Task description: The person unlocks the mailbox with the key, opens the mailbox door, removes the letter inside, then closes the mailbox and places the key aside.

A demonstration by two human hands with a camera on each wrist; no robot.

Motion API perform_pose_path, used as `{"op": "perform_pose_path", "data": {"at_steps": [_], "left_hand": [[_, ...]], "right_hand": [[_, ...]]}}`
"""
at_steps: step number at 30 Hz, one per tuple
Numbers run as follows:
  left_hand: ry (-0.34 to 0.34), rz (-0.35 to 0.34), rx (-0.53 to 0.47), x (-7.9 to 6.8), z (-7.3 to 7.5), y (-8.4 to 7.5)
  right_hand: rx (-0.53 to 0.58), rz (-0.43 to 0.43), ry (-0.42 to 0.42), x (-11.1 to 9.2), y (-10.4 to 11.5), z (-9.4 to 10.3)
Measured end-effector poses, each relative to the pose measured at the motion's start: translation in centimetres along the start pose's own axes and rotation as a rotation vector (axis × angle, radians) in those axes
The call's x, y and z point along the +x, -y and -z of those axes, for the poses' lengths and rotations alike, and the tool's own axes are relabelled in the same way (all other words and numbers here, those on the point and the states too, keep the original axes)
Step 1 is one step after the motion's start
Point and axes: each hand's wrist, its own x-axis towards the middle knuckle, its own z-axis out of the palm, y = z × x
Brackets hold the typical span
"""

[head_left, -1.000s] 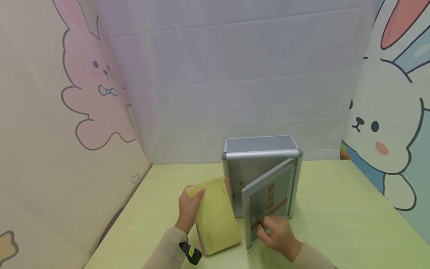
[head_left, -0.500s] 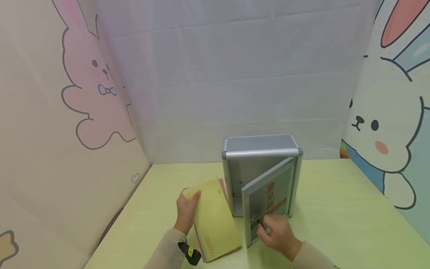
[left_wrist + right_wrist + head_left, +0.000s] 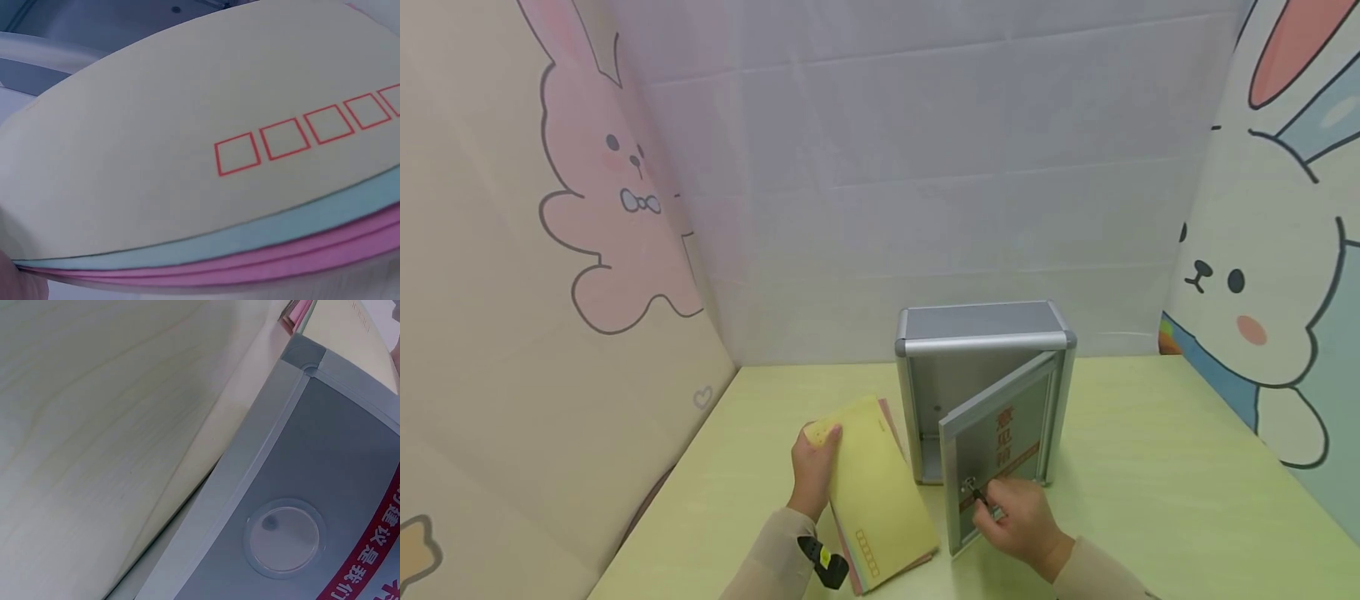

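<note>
My left hand [image 3: 814, 469] grips a stack of envelopes [image 3: 880, 492] by its upper left corner, thumb on top. The uppermost envelope is yellow with a row of printed squares; light blue and pink ones show below it in the left wrist view [image 3: 262, 256]. A silver suggestion box [image 3: 985, 321] stands upright behind, its hinged door [image 3: 992, 450] swung outward with red lettering on its face. With fingers curled, my right hand [image 3: 1018, 517] pinches the black-headed key [image 3: 980, 497] in the door's lock. In the right wrist view the door [image 3: 275, 475] fills the right side, the right hand out of sight.
The box and envelopes are on a pale yellow table [image 3: 1150, 467]. A white cloth wall [image 3: 955, 167] rises behind it, with rabbit-printed side walls [image 3: 1255, 275]. A black strap device [image 3: 824, 564] sits on the left wrist.
My left hand has drawn the envelopes slightly left and toward me, away from the box, and the stack has fanned a little. The right hand, key and door look unchanged.
</note>
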Motion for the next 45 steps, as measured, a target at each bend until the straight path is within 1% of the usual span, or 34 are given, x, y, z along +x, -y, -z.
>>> {"op": "perform_pose_path", "data": {"at_steps": [4,11,18,21,28,35,41,45], "left_hand": [[-0.041,0.010,0.018,0.2,0.0,0.2],[-0.044,0.039,0.035,0.4,0.3,1.0],[-0.063,0.078,0.043,0.4,0.5,1.7],[-0.061,0.104,0.048,0.3,0.6,1.9],[-0.043,0.139,0.030,0.2,0.7,2.5],[-0.011,0.176,0.081,0.2,0.8,3.1],[-0.012,0.198,0.102,0.2,0.8,3.5],[-0.015,0.208,0.100,0.3,0.9,3.7]], "right_hand": [[-0.007,0.003,0.000,0.1,0.0,0.0],[-0.005,0.002,-0.001,0.1,0.0,0.0],[-0.012,0.007,-0.003,0.1,0.0,-0.1],[-0.010,0.007,0.000,0.0,0.0,-0.1],[-0.007,0.007,0.002,0.0,-0.1,-0.1],[-0.003,0.005,0.001,0.2,0.0,-0.1],[-0.001,0.003,-0.002,0.2,0.0,-0.1],[-0.001,0.004,-0.003,0.2,0.0,-0.1]]}}
